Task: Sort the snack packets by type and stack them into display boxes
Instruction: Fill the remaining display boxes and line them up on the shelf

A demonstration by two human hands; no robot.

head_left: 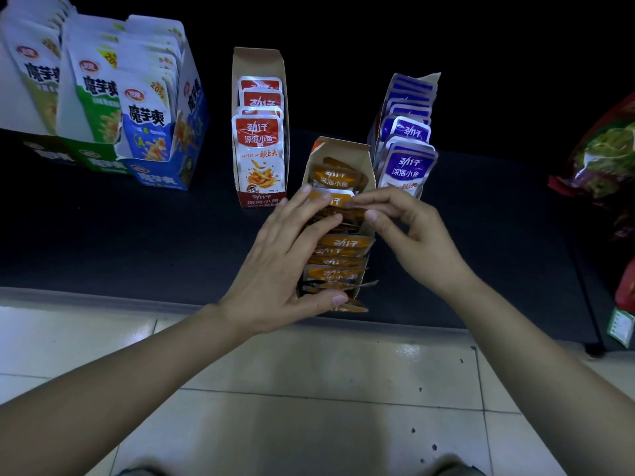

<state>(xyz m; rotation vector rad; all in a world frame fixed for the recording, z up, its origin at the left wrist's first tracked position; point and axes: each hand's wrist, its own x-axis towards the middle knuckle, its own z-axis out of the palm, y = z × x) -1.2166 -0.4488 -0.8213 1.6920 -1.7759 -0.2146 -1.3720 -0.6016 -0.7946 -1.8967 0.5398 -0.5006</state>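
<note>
This looks like a small shop. A low dark shelf [137, 235] runs above a pale tiled floor [309, 389]. On it stand open cardboard display boxes [257, 61] filled with rows of identical snack packets: red packets [260, 139], orange packets [338, 178] and purple packets [407, 166], each colour in its own box. To the left, bigger boxes [192, 108] hold white pouches [146, 111] in green and blue kinds. Large printed bags [604, 156] lie at the right, with a small label [620, 327] below them.

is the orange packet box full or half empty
Nearly full: orange packets fill the orange box from back to front, some leaning unevenly.
</note>
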